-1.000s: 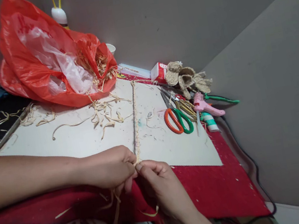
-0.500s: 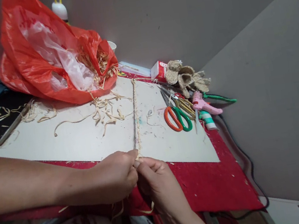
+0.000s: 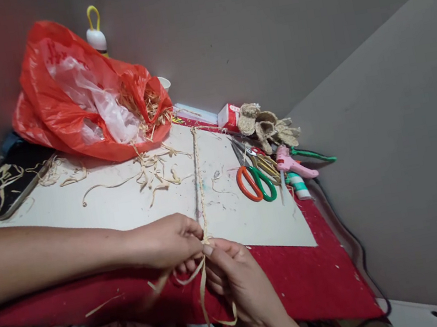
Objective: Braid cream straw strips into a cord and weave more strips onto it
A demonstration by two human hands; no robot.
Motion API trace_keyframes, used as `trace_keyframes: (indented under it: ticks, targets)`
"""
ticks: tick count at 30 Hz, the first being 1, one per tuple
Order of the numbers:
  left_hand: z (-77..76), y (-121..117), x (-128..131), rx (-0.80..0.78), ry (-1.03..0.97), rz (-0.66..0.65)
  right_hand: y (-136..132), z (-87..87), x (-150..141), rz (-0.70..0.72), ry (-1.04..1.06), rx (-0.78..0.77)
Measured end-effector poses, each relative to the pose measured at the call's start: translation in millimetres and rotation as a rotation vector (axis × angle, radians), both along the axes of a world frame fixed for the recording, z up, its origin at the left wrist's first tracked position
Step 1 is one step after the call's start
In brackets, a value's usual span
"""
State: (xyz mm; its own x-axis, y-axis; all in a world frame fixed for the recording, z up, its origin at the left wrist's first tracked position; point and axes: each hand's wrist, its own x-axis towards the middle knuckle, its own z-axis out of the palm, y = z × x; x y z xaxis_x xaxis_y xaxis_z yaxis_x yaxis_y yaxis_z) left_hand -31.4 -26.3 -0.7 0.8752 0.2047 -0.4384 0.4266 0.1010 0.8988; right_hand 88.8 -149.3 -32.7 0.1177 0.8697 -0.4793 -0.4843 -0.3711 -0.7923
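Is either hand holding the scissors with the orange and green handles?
No, the scissors lie on the white sheet, while the left hand and right hand are at the pale braid's near end.

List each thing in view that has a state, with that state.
Braided cord: stretched straight, loose strands at near end
Left hand: curled at that end
Right hand: pinching that end
Red bag: open, fibre showing
Orange-and-green scissors: unheld, on white sheet
Gold-handled scissors: unheld
Glue gun: unheld

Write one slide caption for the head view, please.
Near end of a pale braid in the grip of left hand and right hand, scissors beyond.
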Motion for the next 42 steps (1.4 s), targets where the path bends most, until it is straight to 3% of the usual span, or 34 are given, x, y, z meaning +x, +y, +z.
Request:
trace_keyframes:
  ticks: [2,5,8,13,16,22,26,32,42]
  targets:
    - [-3.8,-5,-2,0.008,0.053,-0.009,1,1.9,2,0.016,0.008,-0.003]
    - [-5.8,-2,-3,0.165,-0.032,-0.013,2,5.8,6,0.03,0.021,-0.01]
    - [-4.8,7,-2,0.245,-0.139,-0.096,2,7.6,10,0.06,0.039,-0.024]
    - [0.3,24,-1,0.413,-0.157,-0.24,3,6.7,16,0.113,0.072,-0.053]
    - [2.1,26,-1,0.311,-0.096,-0.27,5,7.7,17,0.129,0.09,-0.052]
    - [-3.1,12,3,-0.028,-0.015,-0.113,7,11.2,16,0.148,0.08,-0.059]
    - [-10.6,9,4,0.066,-0.067,-0.044,8,11.8,15,0.171,0.045,-0.072]
    - [-10.3,13,5,0.207,-0.062,-0.048,6,9.3,21,0.232,-0.089,-0.091]
    - [-15.1,10,5,-0.091,-0.018,-0.023,6,16.4,26,0.351,-0.244,-0.036]
